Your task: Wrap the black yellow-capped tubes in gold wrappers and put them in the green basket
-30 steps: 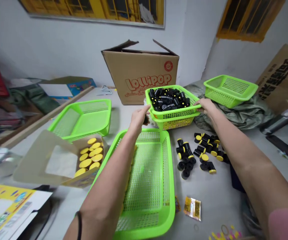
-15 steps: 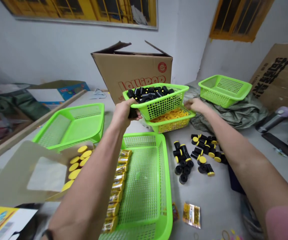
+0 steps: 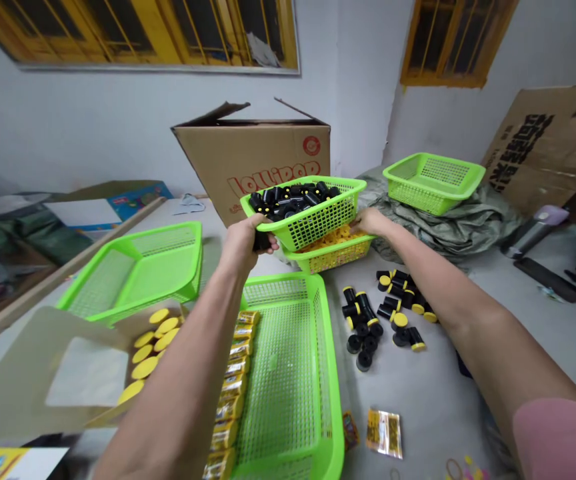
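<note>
My left hand (image 3: 249, 241) is closed on the near left rim of a green plastic basket (image 3: 313, 223) and holds it tilted. Small black cylinders (image 3: 293, 199), some with yellow ends, fill this basket. A dark object shows under my left fingers, too hidden to name. Below and partly covered stands a second green basket (image 3: 341, 255) with small yellow pieces (image 3: 331, 240). My right hand (image 3: 371, 222) reaches over its right rim, with bent fingers at the yellow pieces. Whatever those fingertips pinch is hidden.
A large green basket (image 3: 325, 347) in front holds a row of gold packets (image 3: 235, 385). Black cylinders with yellow caps (image 3: 367, 307) lie on the table at right. An open carton (image 3: 91, 373) with yellow discs stands at left. Behind is a lollipop box (image 3: 258, 150).
My right hand has moved in from beside the lower basket to its yellow pieces. The left hand still holds the upper basket. The view has shifted a little.
</note>
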Available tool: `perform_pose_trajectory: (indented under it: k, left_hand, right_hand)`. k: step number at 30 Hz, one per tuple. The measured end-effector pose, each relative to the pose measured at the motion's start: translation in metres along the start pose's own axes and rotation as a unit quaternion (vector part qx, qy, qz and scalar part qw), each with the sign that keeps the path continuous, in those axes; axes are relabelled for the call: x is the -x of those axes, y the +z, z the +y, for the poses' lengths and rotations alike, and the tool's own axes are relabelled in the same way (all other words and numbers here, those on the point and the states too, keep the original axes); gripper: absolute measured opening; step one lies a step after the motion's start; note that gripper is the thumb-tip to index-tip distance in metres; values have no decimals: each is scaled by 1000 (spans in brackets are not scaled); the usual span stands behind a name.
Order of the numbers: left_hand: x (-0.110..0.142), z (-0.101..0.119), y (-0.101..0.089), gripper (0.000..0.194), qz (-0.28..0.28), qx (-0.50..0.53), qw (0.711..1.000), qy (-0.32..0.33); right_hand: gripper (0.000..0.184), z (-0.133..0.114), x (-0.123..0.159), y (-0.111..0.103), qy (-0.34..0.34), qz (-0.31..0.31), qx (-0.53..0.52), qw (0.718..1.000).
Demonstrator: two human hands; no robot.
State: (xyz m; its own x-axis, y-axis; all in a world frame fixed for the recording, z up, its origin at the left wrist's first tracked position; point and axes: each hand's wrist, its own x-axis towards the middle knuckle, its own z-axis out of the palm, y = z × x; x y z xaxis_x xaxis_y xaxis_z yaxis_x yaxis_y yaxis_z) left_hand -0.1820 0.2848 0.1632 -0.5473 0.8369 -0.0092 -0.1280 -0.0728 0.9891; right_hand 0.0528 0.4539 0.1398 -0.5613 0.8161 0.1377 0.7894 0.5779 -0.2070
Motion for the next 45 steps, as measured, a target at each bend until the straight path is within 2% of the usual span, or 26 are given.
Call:
perform_pose_trajectory:
  k: [3,7,15,18,21,24,26,27,28,30,32,34,36,39,42,45]
  left_hand:
    - [1,2,10,12,-3,-8,1000,-4]
    - [5,5,23,12,1,-17,1000,-8]
    - [2,-1,36,9,-24,-93,995,-19]
    - [1,-3,39,9,1,-148,989,-21]
    - [4,2,35,14,27,-247,969,-20]
    - [17,8,27,29,25,-338,941,-13]
    - [38,9,24,37,69,-396,913,73]
    - [55,7,25,37,72,-388,912,113]
    - [76,3,26,35,68,-357,920,147]
    - [131,-10,32,26,-1,-253,954,160]
    - [192,-30,38,21,-107,-178,973,103]
    - [249,-54,41,25,-217,-160,963,-6]
    - [292,-76,38,27,-268,-149,948,-80]
    - [325,-98,27,27,-256,-133,950,-120]
    - [333,-108,16,26,-231,-84,959,-142]
    - [334,-112,12,28,-261,-49,949,-170]
  right_hand:
    - [26,5,18,-9,41,9,-15,999]
    - [27,5,40,-17,78,43,-16,996]
    - [24,9,88,-46,94,111,-38,989]
    - [22,13,127,-59,99,135,-58,984]
    - [16,14,186,-65,76,170,-146,971]
    - [12,4,253,-59,68,188,-330,923]
    - [19,-9,293,-45,98,162,-467,864]
    - [25,-16,310,-35,117,144,-526,830]
    - [30,-23,325,-22,135,130,-574,797]
    - [37,-37,346,8,161,113,-644,740]
    - [40,-50,361,37,174,97,-692,694]
    - [40,-64,373,60,180,72,-725,662]
    - [38,-76,385,73,188,53,-744,639]
    - [34,-89,405,80,192,43,-761,618]
    - [36,-93,426,81,178,10,-789,588]
    - [38,-92,439,84,184,-17,-812,553]
